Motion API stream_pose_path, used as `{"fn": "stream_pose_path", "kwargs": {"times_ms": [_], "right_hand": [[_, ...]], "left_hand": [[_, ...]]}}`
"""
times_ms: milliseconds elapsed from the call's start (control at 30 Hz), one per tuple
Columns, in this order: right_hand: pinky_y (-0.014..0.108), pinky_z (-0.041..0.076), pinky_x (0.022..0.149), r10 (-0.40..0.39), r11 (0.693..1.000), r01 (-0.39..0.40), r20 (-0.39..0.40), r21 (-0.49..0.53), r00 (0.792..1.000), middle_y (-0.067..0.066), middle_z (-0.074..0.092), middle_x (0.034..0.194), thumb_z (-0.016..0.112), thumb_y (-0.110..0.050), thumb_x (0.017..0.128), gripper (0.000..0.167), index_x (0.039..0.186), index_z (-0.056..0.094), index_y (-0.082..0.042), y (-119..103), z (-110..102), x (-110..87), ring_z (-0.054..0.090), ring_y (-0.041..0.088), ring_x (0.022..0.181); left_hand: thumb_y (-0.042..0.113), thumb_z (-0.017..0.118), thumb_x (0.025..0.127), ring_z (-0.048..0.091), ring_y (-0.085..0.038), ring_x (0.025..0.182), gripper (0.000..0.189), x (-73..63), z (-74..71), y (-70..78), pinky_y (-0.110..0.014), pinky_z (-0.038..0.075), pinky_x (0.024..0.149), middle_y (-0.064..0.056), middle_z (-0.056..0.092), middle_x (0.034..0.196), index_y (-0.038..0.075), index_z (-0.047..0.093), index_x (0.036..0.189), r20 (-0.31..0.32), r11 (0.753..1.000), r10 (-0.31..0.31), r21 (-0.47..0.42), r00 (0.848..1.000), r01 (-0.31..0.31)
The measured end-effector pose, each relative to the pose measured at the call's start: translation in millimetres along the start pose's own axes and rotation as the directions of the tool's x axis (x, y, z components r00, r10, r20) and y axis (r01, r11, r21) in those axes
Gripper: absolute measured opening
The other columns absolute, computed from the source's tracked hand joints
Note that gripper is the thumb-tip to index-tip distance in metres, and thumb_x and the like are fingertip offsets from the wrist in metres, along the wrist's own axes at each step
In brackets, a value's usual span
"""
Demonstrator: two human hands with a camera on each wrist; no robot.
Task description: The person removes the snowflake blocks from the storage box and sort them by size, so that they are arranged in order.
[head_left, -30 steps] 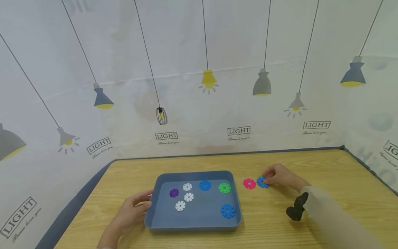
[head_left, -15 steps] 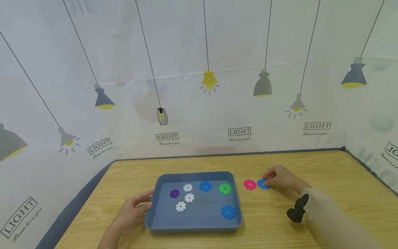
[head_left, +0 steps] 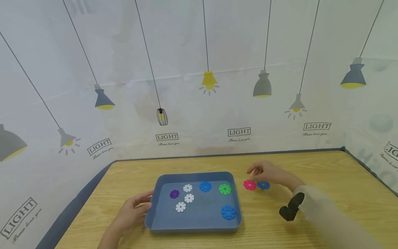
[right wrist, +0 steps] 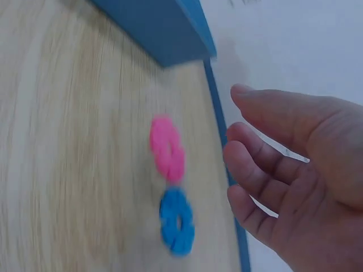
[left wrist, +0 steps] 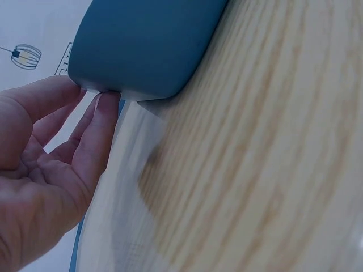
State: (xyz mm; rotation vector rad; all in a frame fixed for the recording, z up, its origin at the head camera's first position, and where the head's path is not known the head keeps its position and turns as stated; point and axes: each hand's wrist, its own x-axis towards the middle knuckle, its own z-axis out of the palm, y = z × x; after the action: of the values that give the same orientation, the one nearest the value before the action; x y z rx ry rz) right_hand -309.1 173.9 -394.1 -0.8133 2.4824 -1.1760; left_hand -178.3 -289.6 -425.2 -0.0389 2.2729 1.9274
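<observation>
My left hand (head_left: 132, 210) is at the left side of a blue-grey tray (head_left: 192, 229); in the left wrist view its fingertips touch the tray's outer wall (left wrist: 142, 45). To the right of the tray, a pink slotted disc (head_left: 249, 185) and a blue slotted disc (head_left: 263, 185) lie side by side on the table. Over them hovers my right hand (head_left: 268, 173), its fingers loosely bent and holding nothing. From the right wrist view, that hand (right wrist: 300, 164) stands apart from both the pink disc (right wrist: 167, 148) and the blue one (right wrist: 177, 221).
Inside the tray lie several white discs (head_left: 189, 198), a purple disc (head_left: 174, 194), a green disc (head_left: 225, 188) and two blue discs (head_left: 228, 212). The wooden table (head_left: 335, 186) ends at a wall sheet printed with lamps. A black strap piece (head_left: 290, 207) hangs at the right wrist.
My right hand has let go of the right-hand blue disc, lifted and moved left over the pink disc. Both discs now lie touching or nearly so. The left hand has not moved.
</observation>
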Motion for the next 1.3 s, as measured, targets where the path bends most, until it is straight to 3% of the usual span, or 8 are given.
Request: {"fn": "stream_pose_path", "kwargs": {"times_ms": [200, 300, 533, 667, 833, 933, 1167, 1300], "right_hand": [[0.044, 0.051, 0.068, -0.100, 0.995, 0.097, 0.133, 0.031, 0.986, 0.006, 0.061, 0.082, 0.065, -0.014, 0.085, 0.025, 0.106, 0.061, -0.001, -39, 21, 12.3, 0.057, 0.023, 0.075], [0.038, 0.052, 0.067, -0.147, 0.989, 0.144, 0.193, 0.026, 0.970, 0.004, 0.060, 0.083, 0.066, -0.012, 0.085, 0.022, 0.105, 0.063, -0.004, -55, 31, 18.2, 0.056, 0.019, 0.075], [0.026, 0.051, 0.068, -0.215, 0.974, 0.225, 0.375, 0.018, 0.902, 0.011, 0.063, 0.089, 0.070, -0.006, 0.080, 0.021, 0.100, 0.066, -0.005, -78, 50, 32.3, 0.058, 0.018, 0.079], [0.024, 0.051, 0.067, -0.170, 0.979, 0.203, 0.481, -0.017, 0.860, 0.010, 0.064, 0.089, 0.072, -0.001, 0.076, 0.019, 0.094, 0.068, -0.005, -83, 57, 41.0, 0.058, 0.018, 0.078], [0.020, 0.050, 0.064, -0.083, 0.975, 0.194, 0.622, -0.112, 0.779, 0.005, 0.065, 0.082, 0.074, 0.003, 0.071, 0.020, 0.089, 0.071, -0.005, -83, 63, 56.0, 0.058, 0.009, 0.073], [0.019, 0.049, 0.063, -0.015, 0.967, 0.180, 0.669, -0.178, 0.743, 0.003, 0.066, 0.079, 0.076, 0.003, 0.070, 0.022, 0.089, 0.072, -0.008, -81, 68, 64.0, 0.057, 0.007, 0.071], [0.017, 0.043, 0.057, 0.149, 0.933, 0.123, 0.674, -0.338, 0.724, -0.002, 0.061, 0.073, 0.078, 0.000, 0.067, 0.025, 0.084, 0.070, -0.016, -82, 78, 70.3, 0.052, 0.004, 0.066], [0.017, 0.042, 0.055, 0.161, 0.926, 0.129, 0.680, -0.354, 0.716, -0.001, 0.059, 0.074, 0.079, 0.001, 0.066, 0.027, 0.083, 0.066, -0.016, -83, 82, 70.9, 0.049, 0.005, 0.064]], "left_hand": [[0.012, 0.058, 0.090, 0.054, -0.026, 0.105, 0.052, 0.6, -1.0, -1.1, -0.043, 0.050, 0.082, -0.025, 0.045, 0.125, -0.002, 0.038, 0.137, 0.003, 1.000, 0.000, -0.001, 1.000, 0.000], [0.013, 0.059, 0.090, 0.054, -0.026, 0.104, 0.053, 0.7, -1.0, -0.7, -0.043, 0.050, 0.082, -0.025, 0.045, 0.125, -0.001, 0.038, 0.137, 0.004, 1.000, -0.003, -0.003, 1.000, 0.003], [0.012, 0.058, 0.091, 0.054, -0.027, 0.105, 0.052, 0.3, -1.2, -0.1, -0.043, 0.050, 0.083, -0.025, 0.044, 0.126, -0.001, 0.038, 0.137, 0.011, 1.000, -0.002, -0.006, 1.000, 0.002], [0.012, 0.058, 0.091, 0.053, -0.027, 0.106, 0.052, 0.8, -1.7, -0.9, -0.042, 0.050, 0.083, -0.025, 0.044, 0.126, 0.000, 0.038, 0.138, 0.012, 1.000, 0.001, -0.004, 1.000, -0.001], [0.012, 0.058, 0.091, 0.053, -0.027, 0.107, 0.052, 1.3, -2.1, -2.2, -0.042, 0.050, 0.083, -0.025, 0.044, 0.127, 0.000, 0.038, 0.137, 0.006, 1.000, 0.000, 0.005, 1.000, 0.000], [0.012, 0.059, 0.090, 0.053, -0.027, 0.106, 0.052, 1.9, -2.4, -3.6, -0.042, 0.050, 0.083, -0.024, 0.045, 0.126, 0.000, 0.039, 0.137, 0.005, 1.000, 0.000, 0.000, 1.000, 0.000], [0.011, 0.058, 0.091, 0.054, -0.025, 0.104, 0.052, 1.3, -2.3, -4.0, -0.042, 0.050, 0.083, -0.025, 0.045, 0.125, -0.002, 0.037, 0.137, 0.023, 1.000, 0.014, -0.018, 1.000, -0.014], [0.011, 0.057, 0.091, 0.054, -0.025, 0.104, 0.052, 0.0, -2.2, -1.7, -0.042, 0.050, 0.082, -0.026, 0.044, 0.125, -0.003, 0.036, 0.137, 0.030, 0.999, 0.035, -0.018, 0.999, -0.034]]}}
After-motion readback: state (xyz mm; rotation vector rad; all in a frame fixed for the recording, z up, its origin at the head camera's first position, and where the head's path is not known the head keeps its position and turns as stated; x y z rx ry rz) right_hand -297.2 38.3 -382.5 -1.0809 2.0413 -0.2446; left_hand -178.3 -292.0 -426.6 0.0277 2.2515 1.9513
